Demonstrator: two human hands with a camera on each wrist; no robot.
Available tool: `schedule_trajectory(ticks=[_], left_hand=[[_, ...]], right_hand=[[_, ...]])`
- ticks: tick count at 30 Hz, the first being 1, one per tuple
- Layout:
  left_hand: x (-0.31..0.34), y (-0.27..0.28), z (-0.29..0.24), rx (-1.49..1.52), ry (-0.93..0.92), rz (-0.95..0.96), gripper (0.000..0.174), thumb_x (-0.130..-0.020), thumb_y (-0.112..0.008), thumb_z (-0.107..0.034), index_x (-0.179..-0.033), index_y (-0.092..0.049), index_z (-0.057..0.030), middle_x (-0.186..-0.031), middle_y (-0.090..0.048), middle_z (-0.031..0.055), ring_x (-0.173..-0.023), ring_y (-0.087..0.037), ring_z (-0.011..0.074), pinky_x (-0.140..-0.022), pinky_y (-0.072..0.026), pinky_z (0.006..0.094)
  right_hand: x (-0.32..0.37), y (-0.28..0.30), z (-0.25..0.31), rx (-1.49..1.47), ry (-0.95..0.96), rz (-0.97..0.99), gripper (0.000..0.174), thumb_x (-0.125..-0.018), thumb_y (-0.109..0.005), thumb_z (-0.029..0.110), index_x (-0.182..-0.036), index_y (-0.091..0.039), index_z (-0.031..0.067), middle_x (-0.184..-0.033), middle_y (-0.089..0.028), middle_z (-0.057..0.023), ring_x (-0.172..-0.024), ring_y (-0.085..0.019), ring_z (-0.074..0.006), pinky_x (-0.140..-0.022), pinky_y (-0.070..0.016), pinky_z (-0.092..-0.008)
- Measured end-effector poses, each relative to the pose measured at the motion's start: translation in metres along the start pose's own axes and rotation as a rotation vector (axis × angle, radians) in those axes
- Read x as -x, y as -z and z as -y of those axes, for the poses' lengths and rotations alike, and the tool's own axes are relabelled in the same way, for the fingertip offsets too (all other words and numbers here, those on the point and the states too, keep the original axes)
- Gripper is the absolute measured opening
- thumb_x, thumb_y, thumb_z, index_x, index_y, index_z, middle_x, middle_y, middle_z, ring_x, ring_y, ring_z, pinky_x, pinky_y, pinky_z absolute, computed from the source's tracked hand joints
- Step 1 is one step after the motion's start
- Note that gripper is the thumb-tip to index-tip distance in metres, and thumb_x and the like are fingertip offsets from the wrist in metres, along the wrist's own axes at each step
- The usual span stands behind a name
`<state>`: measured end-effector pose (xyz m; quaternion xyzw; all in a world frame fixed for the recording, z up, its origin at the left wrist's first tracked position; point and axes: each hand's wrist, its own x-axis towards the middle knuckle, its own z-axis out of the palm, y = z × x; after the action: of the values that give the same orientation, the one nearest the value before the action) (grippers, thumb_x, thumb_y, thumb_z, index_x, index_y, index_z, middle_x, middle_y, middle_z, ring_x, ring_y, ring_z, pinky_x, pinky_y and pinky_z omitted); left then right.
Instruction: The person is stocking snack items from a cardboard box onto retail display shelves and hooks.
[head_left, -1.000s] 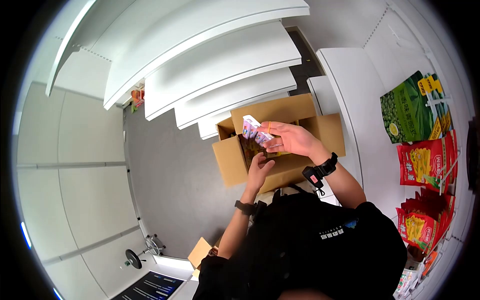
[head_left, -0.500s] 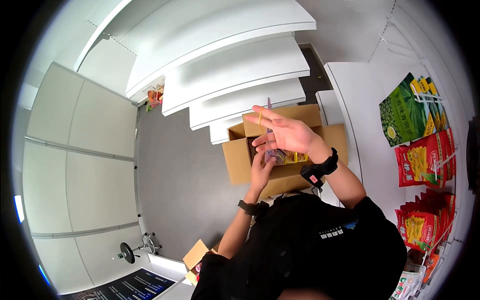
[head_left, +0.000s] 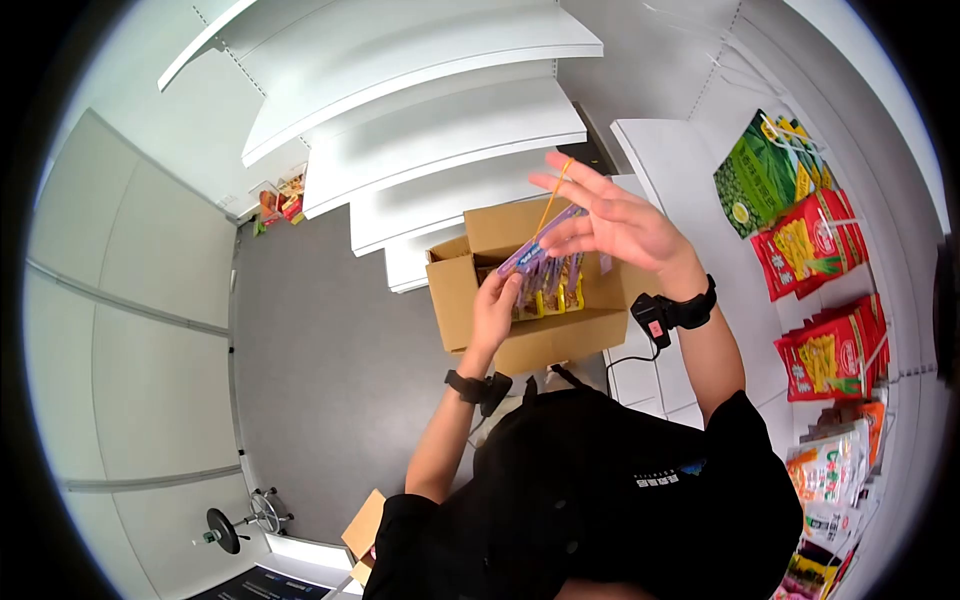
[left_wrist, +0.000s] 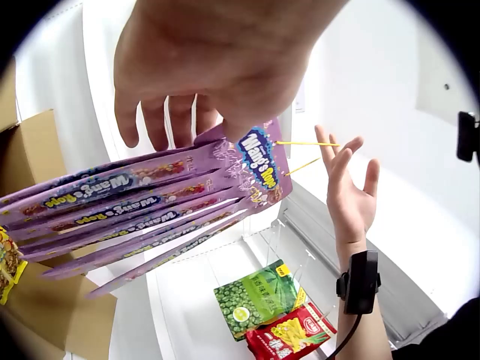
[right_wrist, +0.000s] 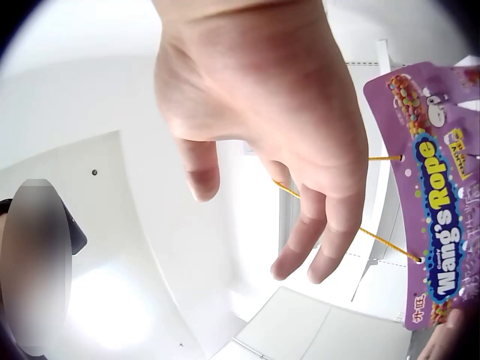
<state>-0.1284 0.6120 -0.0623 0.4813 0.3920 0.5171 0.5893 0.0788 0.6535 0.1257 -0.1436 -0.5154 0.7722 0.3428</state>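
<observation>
My left hand grips a bundle of purple Wang's Rope candy packets from below, over an open cardboard box. In the left wrist view the left hand pinches the purple packets near their hang-hole end. My right hand is raised beside them, fingers spread and straight. A yellow rubber band stretches from its fingers to the packets' top. The right wrist view shows the right hand, the rubber band and a packet.
Inside the box stand more packets with yellow edges. White shelves rise behind the box. Green and red snack bags hang on the wall panel to the right. A small cardboard box sits on the grey floor.
The right hand let go of the packets, rose and spread its fingers, stretching the yellow band. The left hand took hold of the bundle. The head view shifted.
</observation>
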Motion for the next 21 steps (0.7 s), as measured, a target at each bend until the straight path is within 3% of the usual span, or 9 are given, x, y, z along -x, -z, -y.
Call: schedule_trajectory(ticks=[3,8,15,18,21], left_hand=[[0.017,0.004,-0.006,0.015,-0.012,0.033,0.036,-0.094,-0.051,-0.014,-0.127,-0.047,-0.001,-0.116,-0.058,0.0064,-0.108,-0.051,0.0124,-0.095,-0.0382,0.0271],[0.033,0.01,0.006,0.007,-0.059,0.069,0.031,-0.093,-0.051,-0.012,-0.122,-0.05,-0.0015,-0.11,-0.059,0.0031,-0.096,-0.052,0.0109,-0.084,-0.0416,0.0266],[0.059,0.011,0.008,-0.089,0.008,0.148,0.027,-0.096,-0.049,-0.017,-0.116,-0.056,-0.0003,-0.106,-0.061,0.0022,-0.093,-0.051,0.0078,-0.084,-0.0406,0.0249],[0.069,0.006,0.012,-0.093,0.01,0.183,0.025,-0.095,-0.051,-0.02,-0.108,-0.059,-0.0009,-0.094,-0.061,-0.0006,-0.083,-0.051,0.0056,-0.074,-0.0421,0.0235],[0.083,0.006,0.011,-0.221,0.139,0.242,0.023,-0.092,-0.055,-0.022,-0.098,-0.061,0.0002,-0.081,-0.059,-0.0011,-0.072,-0.049,0.0051,-0.065,-0.0414,0.0221]], right_hand=[[0.009,-0.031,0.008,0.08,0.042,-0.018,0.079,-0.091,-0.05,0.032,-0.147,0.001,0.0076,-0.151,-0.009,-0.0203,-0.11,-0.055,-0.0332,-0.096,-0.042,-0.0447],[0.025,-0.075,0.016,0.138,0.09,-0.024,0.078,-0.091,-0.05,0.032,-0.147,-0.001,0.0077,-0.151,-0.009,-0.0185,-0.111,-0.055,-0.0336,-0.095,-0.0422,-0.0445],[0.049,-0.113,0.02,0.177,0.206,-0.176,0.077,-0.09,-0.05,0.034,-0.147,-0.006,0.0075,-0.152,-0.012,-0.0156,-0.11,-0.054,-0.0326,-0.095,-0.0422,-0.0444],[0.06,-0.125,0.016,0.179,0.256,-0.224,0.075,-0.09,-0.049,0.034,-0.147,-0.008,0.0072,-0.152,-0.012,-0.0146,-0.11,-0.054,-0.0321,-0.095,-0.0421,-0.044],[0.07,-0.137,0.018,0.222,0.272,-0.27,0.075,-0.09,-0.049,0.035,-0.146,-0.009,0.0066,-0.152,-0.013,-0.014,-0.111,-0.054,-0.0315,-0.096,-0.0419,-0.0439]])
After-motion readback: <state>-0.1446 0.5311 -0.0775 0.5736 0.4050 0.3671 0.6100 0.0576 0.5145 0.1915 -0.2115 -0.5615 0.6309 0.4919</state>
